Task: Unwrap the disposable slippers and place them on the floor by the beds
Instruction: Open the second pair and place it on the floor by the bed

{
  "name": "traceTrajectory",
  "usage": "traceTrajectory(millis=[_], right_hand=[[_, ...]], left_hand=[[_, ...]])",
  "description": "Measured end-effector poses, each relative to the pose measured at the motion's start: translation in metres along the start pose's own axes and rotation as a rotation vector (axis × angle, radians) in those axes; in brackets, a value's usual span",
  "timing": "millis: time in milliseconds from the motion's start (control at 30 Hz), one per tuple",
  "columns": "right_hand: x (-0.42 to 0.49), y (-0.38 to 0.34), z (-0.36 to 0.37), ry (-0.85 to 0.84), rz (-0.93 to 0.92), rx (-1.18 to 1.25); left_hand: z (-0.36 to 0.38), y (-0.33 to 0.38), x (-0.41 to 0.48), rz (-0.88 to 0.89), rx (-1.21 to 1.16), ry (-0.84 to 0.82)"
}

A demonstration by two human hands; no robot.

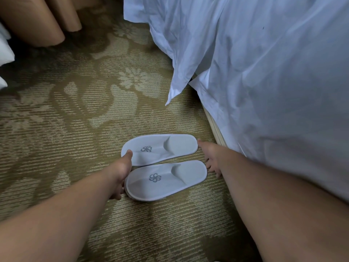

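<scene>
- Far slipper (160,148) and near slipper (166,179): unwrapped, flat on carpet (66,129), side by side between the two sets of fingers.
- Left hand (120,173): thumb tip on far toe; fingers curl at near toe. Grip or touch: cannot tell.
- Right hand (211,157): fingers spread, straight, at the heels, holding nothing.
- Risk: uneven push from either end skews the pair or buckles the soles.
- Risk: sheet (179,76) hanging beyond right fingertips could snag on withdrawal.

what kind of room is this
Most likely a hotel bedroom: white, logo-printed disposable slippers lie on patterned carpet beside a bed draped in white sheets.
</scene>
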State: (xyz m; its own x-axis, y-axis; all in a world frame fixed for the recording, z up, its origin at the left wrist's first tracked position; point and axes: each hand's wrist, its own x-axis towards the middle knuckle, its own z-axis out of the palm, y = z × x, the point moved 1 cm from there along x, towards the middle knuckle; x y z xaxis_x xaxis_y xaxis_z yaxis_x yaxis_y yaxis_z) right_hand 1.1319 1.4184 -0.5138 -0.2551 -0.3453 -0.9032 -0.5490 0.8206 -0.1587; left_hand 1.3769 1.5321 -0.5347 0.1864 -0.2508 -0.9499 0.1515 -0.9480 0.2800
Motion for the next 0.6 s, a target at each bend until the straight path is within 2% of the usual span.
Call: traceTrajectory(millis=[133, 600], right_hand=[[0.000, 0.000, 0.000, -0.018, 0.006, 0.041], [-0.012, -0.008, 0.001, -0.025, -0.052, 0.100]], left_hand=[[0.003, -0.001, -0.002, 0.028, -0.051, 0.036], [0.008, 0.000, -0.004, 0.020, 0.042, 0.084]])
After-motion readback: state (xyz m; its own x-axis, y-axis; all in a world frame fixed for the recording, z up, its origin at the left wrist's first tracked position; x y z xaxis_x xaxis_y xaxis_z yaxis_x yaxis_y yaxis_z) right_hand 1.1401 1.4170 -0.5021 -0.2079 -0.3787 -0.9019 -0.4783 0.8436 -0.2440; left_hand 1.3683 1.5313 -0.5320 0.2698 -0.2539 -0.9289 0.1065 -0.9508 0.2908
